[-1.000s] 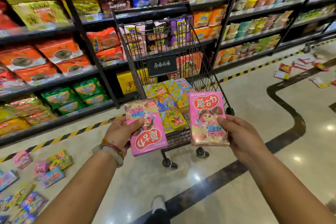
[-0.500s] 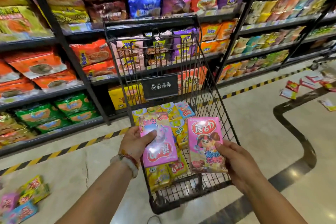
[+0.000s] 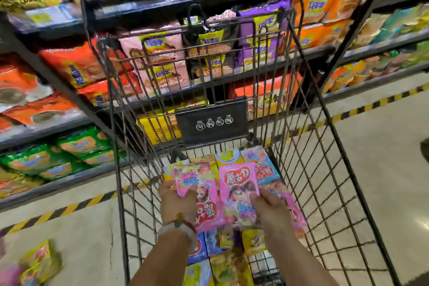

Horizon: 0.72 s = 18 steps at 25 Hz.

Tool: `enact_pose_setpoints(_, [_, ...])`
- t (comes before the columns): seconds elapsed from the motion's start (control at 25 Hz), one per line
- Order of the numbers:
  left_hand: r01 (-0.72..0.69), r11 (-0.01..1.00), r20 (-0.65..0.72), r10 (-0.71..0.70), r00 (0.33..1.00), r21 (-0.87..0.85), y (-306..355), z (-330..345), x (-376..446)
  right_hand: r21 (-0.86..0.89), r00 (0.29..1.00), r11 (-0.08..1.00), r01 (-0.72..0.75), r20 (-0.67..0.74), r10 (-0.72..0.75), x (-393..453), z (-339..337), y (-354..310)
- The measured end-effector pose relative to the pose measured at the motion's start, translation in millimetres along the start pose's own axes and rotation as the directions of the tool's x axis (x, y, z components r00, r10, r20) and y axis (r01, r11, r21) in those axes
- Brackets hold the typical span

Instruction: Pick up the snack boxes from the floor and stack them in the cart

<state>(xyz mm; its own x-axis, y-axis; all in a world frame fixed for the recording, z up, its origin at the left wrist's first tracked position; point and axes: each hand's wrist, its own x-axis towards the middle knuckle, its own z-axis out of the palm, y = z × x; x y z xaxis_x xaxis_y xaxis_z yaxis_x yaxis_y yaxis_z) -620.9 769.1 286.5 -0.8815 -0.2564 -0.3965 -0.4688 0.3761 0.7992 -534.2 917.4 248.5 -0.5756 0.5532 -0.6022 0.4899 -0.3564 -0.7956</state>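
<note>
Head view: both hands are inside the cart [image 3: 325,146], each grasping one pink snack box. The left hand [image 3: 177,202] pinches the left pink box [image 3: 204,202] by its left edge; the right hand [image 3: 270,211] clasps the right pink box [image 3: 238,190] at its lower right corner. The boxes lie side by side, long axes running away from the person, directly above the stacked boxes [image 3: 228,260] on the cart floor. Whether they touch that layer is unclear owing to blur. More boxes [image 3: 37,262] remain on the floor at left.
</note>
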Motion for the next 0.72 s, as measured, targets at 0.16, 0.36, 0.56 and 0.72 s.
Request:
enact_pose_setpoints(0.16, [0.025, 0.981, -0.129, 0.000, 0.992, 0.195, -38.8, 44.5, 82.1, -0.262, 0.992, 0.958, 0.118, 0.065, -0.104, 87.2, 41.4, 29.0])
enact_pose_setpoints(0.36, [-0.179, 0.786, -0.053, 0.260, 0.964, 0.591, -76.8, 55.5, 137.2, -0.433, 0.946, 0.842, 0.320, 0.101, -0.308, 133.9, 97.0, 45.1])
enact_pose_setpoints(0.56, [-0.328, 0.594, 0.192, 0.282, 0.940, 0.735, -98.4, 63.2, 117.0, -0.754, 0.717, 0.264, 0.601, 0.363, -0.596, 131.0, 124.4, 56.3])
enact_pose_setpoints(0.72, [-0.362, 0.559, 0.237, 0.286, 0.928, 0.745, -95.2, 69.4, 142.2, -0.737, 0.684, 0.018, 0.676, 0.618, -0.388, 146.6, 140.2, 55.9])
